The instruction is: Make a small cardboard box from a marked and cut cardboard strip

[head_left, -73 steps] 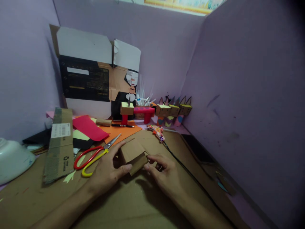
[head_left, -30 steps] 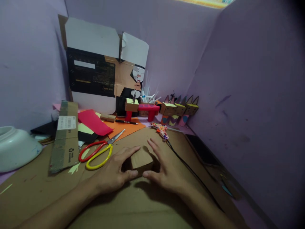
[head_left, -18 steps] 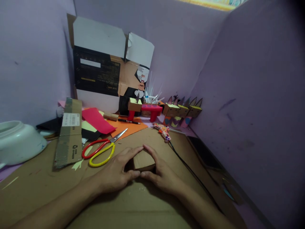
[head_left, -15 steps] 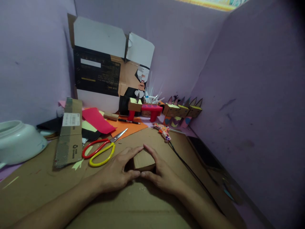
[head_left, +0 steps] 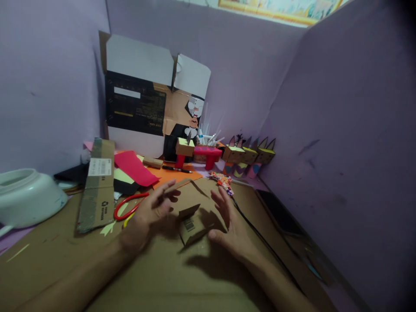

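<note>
A small folded piece of brown cardboard (head_left: pixel 198 227) with a barcode lies on the work surface between my hands, its flaps standing partly up. Just left of it, my left hand (head_left: pixel 151 216) has its fingers spread, with no firm grip visible. On the other side, my right hand (head_left: pixel 232 229) is open, its thumb close to the cardboard's right edge; whether they touch I cannot tell. A thin bent cardboard edge (head_left: pixel 185 181) shows beyond the left fingertips. Scissors with red and yellow handles (head_left: pixel 125 208) are partly hidden behind my left hand.
A flat cardboard strip (head_left: pixel 97 190) and a white pot (head_left: pixel 29 199) stand at left. Red paper (head_left: pixel 136 168) and a pen (head_left: pixel 177 169) lie behind. A patterned glue-gun-like tool (head_left: pixel 224 182) trails a black cord. Cardboard animal figures (head_left: pixel 248 155) line the back right.
My hands have come apart and let go of the cardboard, which was a closed box shape between them. It has opened out, showing its barcode. The view has tilted slightly up.
</note>
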Demonstrator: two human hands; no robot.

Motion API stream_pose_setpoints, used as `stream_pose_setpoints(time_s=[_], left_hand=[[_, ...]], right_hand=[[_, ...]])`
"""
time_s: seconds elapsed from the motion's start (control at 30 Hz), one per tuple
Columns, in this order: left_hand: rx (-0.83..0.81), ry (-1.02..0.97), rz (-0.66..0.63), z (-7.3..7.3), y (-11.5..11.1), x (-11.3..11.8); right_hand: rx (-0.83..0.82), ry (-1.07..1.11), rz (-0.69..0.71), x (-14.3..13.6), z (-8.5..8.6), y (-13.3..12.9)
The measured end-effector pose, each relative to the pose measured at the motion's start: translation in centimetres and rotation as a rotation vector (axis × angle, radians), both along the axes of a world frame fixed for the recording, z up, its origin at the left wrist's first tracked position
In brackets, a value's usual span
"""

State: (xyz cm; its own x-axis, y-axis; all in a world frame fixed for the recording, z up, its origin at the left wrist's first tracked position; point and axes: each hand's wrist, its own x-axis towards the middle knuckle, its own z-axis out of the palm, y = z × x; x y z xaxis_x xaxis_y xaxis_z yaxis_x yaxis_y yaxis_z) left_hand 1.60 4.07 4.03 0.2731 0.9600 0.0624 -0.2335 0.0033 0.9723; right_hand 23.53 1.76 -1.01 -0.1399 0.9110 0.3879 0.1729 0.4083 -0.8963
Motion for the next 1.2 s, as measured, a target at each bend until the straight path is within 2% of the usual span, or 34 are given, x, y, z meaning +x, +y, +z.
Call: stream_pose_setpoints(time_s=[0.07,0.13,0.27,0.37,0.57,0.67,0.73,0.8,0.87,0.97,1.07,1.2], left_hand=[[-0.163,-0.244,0.032,0.3,0.4,-0.2],[-0.288,-0.378,-0.033,0.4,0.8,-0.4],[-0.442,-0.473,-0.192,0.3,1.1,-0.8],[-0.485,-0.502,-0.26,0.2,0.9,-0.8],[-0.482,-0.526,-0.382,-0.2,0.7,-0.4],[-0.527,-0.471,-0.435,-0.6,0.6,-0.1],[-0.566,-0.415,-0.477,-0.8,0.4,0.1],[-0.603,-0.37,-0.516,-1.0,0.2,0.4],[-0.638,-0.33,-0.556,-1.1,-0.1,0.7],[-0.697,-0.24,-0.702,-1.1,-0.3,1.1],[-0.756,-0.149,-0.851,-0.7,-0.2,1.2],[-0.798,-0.03,-0.884,0.1,0.3,0.4]], right_hand=[[-0.044,-0.077,0.045,-0.1,-0.3,0.0],[-0.061,-0.176,0.078,-0.3,-0.6,-0.1],[-0.034,-0.283,0.071,-0.9,-1.0,-0.1],[0.014,-0.312,0.023,-1.0,-1.2,0.1],[0.19,-0.38,-0.264,-0.2,-1.1,1.2],[0.295,-0.379,-0.432,-0.2,-0.2,0.9],[0.326,-0.308,-0.473,-0.6,0.7,0.2],[0.247,-0.193,-0.345,-1.4,1.6,-0.8],[0.063,-0.063,-0.176,-2.2,2.4,-1.7],[-0.1,-0.029,-0.04,-3.0,3.1,-2.5],[-0.112,-0.041,0.033,-2.9,3.3,-2.9],[-0.169,0.028,0.247,-2.3,3.8,-3.3]])
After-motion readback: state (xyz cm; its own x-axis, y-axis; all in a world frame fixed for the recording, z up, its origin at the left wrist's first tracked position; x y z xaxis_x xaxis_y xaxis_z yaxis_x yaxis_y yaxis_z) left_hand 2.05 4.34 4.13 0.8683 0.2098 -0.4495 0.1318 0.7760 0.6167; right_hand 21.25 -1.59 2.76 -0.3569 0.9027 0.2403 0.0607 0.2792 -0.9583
